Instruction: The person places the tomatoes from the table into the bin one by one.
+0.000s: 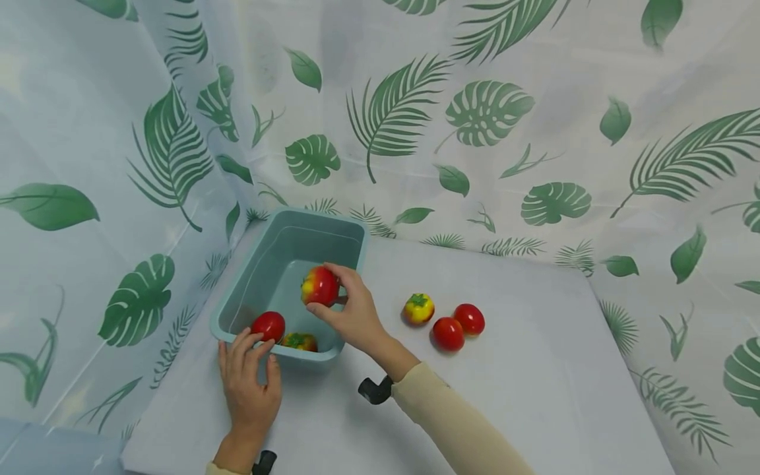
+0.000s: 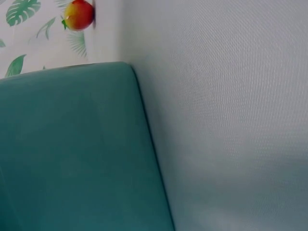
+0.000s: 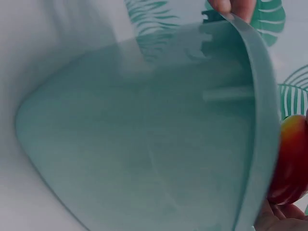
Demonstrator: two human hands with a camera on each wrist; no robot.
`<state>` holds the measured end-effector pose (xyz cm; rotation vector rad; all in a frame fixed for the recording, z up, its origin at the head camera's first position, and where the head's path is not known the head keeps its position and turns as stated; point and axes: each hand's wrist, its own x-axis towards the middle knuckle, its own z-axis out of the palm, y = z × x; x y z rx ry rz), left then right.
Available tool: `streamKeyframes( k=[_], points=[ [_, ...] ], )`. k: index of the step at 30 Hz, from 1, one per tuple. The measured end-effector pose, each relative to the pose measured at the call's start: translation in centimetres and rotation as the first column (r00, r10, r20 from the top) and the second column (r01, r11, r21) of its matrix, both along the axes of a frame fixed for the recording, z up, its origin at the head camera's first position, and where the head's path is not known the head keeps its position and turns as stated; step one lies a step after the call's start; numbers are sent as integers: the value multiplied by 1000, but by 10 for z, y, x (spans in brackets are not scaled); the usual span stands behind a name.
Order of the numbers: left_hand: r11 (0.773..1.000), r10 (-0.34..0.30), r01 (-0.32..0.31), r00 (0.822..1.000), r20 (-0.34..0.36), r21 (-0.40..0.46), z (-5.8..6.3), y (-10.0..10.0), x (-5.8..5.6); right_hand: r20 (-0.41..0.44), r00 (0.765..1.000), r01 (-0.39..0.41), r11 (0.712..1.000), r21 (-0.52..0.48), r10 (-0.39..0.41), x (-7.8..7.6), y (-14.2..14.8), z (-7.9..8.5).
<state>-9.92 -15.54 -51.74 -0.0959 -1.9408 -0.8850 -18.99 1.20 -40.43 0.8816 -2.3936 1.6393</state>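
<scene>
A blue-green plastic basin (image 1: 289, 218) stands on the table. Above its inside, my right hand (image 1: 356, 313) holds a glossy red-and-yellow fruit (image 1: 320, 286) between thumb and fingers; the right wrist view shows this fruit (image 3: 291, 161) beyond the rim. My left hand (image 1: 249, 382) grips the near rim at the left corner, fingertips over the edge and thumb outside. Close to those fingertips, a smooth red tomato-like fruit (image 1: 269, 326) lies in the basin. Beside it is a yellowish fruit with a green top (image 1: 300, 341), partly hidden by the rim.
Right of the basin, on the white table (image 1: 534, 382), sit a yellow-and-red fruit with a green top (image 1: 419, 309) and two red fruits, one nearer (image 1: 448, 334) and one farther (image 1: 470, 319). A leaf-patterned curtain (image 1: 415, 178) hangs behind and along the left.
</scene>
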Motion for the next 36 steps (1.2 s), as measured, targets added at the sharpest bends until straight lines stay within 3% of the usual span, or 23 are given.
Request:
streamKeyframes(
  k=[6,8,18,36],
  points=[
    [1000,2,-2,1000,17,-3,0,1,1,-20,1000,14,1000,13,-14,1,-5,-10],
    [1000,5,-5,1000,15,-3,1,1,2,-27,1000,8,1000,3,-8,5,-5,-2],
    [1000,16,-16,1000,9,-9,1,1,1,-30,999,-8,998,63,10,-11,-5,-33],
    [1000,14,-14,1000,9,-7,0,1,0,-111,994,7,971,238,20,-5,4,-32]
  ],
)
